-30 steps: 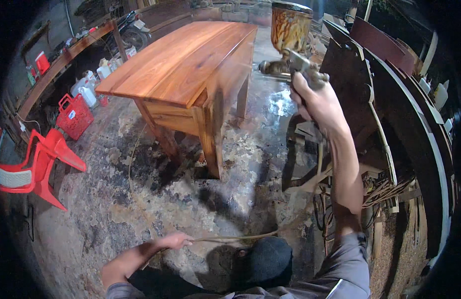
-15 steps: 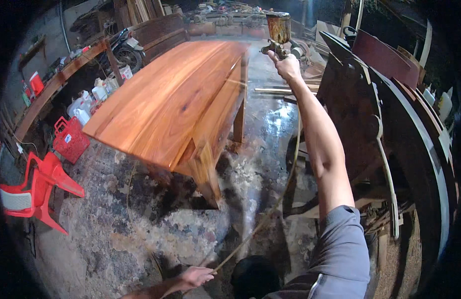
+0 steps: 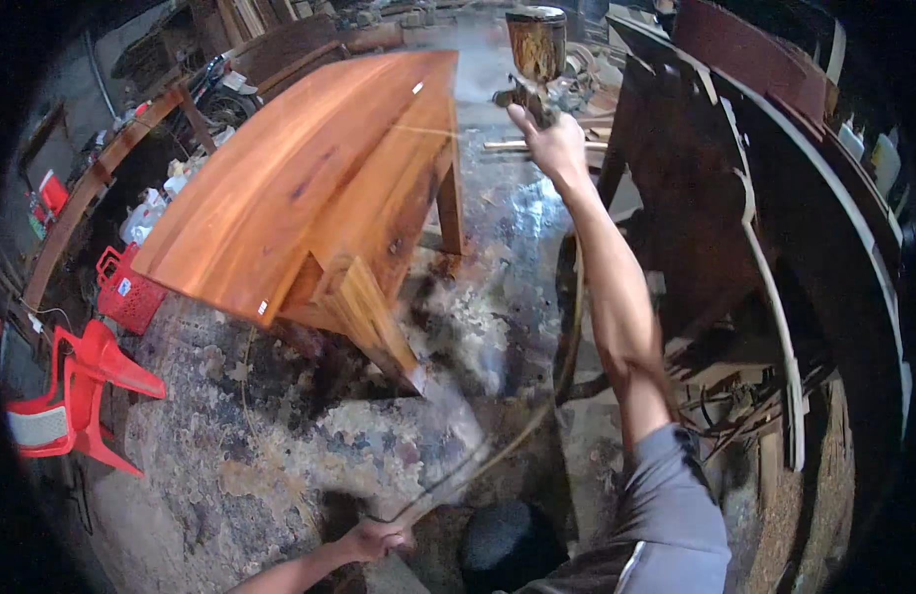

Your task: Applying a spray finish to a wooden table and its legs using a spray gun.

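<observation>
My right hand (image 3: 557, 147) is closed around a paint spray gun (image 3: 539, 49) with a stained metal cup on top. The arm is stretched far forward, and pale mist hangs between the gun and the far end of a wooden table (image 3: 309, 148). That table has a glossy reddish-brown top with a curved edge, and its near leg (image 3: 374, 317) stands toward me. Low at the front, my left hand (image 3: 374, 541) is wrapped round the air hose (image 3: 525, 432), which curves up toward the gun.
Dark wooden panels (image 3: 696, 228) lean along the right side, close to my arm. On the left are a red plastic chair (image 3: 87, 386), a red basket (image 3: 129, 292) and several white jugs (image 3: 144, 218). The floor (image 3: 250, 445) is stained; wood strips (image 3: 547, 146) lie beyond the table.
The view has shifted, so the table sits further left and higher. Mist beside the gun shows more plainly. Both hands keep their holds, and the hose bends differently near my left hand.
</observation>
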Demonstrator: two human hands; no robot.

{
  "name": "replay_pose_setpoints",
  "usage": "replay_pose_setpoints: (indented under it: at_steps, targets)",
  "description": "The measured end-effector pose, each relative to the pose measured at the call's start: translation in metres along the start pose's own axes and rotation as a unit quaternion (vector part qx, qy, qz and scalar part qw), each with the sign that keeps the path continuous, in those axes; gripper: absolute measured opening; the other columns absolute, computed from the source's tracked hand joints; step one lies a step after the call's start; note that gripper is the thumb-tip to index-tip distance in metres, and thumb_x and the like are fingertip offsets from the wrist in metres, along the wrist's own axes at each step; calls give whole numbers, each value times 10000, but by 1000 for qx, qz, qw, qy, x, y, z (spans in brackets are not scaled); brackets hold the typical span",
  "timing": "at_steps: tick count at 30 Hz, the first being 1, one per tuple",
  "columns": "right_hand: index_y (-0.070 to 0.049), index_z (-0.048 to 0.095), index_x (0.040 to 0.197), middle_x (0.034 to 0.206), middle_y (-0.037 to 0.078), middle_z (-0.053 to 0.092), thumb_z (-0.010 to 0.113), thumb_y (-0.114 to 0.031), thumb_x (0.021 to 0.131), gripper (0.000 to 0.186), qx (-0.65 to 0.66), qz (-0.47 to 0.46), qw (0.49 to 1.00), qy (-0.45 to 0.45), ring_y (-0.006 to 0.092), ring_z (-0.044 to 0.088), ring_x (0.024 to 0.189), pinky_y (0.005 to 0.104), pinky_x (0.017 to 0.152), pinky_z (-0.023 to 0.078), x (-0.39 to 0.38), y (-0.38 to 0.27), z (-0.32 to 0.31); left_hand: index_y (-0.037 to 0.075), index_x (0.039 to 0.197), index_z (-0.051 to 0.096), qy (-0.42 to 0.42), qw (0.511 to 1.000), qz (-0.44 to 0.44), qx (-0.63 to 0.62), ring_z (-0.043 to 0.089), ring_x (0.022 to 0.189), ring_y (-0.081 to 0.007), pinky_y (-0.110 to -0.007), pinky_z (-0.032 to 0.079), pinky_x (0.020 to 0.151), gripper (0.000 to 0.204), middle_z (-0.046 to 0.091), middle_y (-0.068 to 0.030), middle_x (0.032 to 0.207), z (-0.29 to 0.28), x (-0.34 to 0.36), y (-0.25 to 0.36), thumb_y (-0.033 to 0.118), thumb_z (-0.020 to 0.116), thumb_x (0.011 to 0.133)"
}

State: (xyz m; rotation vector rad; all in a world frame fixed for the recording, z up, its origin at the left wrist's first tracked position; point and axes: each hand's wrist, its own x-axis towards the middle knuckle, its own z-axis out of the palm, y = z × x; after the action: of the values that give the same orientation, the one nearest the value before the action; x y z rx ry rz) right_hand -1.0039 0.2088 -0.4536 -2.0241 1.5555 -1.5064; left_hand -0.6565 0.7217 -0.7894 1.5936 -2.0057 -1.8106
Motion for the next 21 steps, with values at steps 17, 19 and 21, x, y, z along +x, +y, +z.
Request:
replay_pose_setpoints:
  at_steps: [17,19,21]
  targets:
    - [18,538,1209,903,50,653,612,-603,920,689,395,134,903,-101,101,524,558,247,495,414,-417,-1,-91,42,1227,624,-101,967,22,233,649,1030,-396,-483,515,860,507,672,-225,1137,29,17,-124,463,599,946]
    - [0,557,1171,842,29,639,609,-596,926,647,417,147,894,-76,78,472,508,237,459,363,-433,-7,-89,39,1368,508,58,983,99,145,642,1073,-388,-474,507,914,535,645,-217,1217,15,8,-53,429,528,1002]
    - [-15,569,1152,794,13,621,609,-582,934,609,408,199,879,-146,62,441,487,228,444,323,-445,-14,-98,31,1460,392,129,986,106,28,647,1085,-360,-455,506,935,537,637,-193,1248,-6,10,28,353,483,1039]
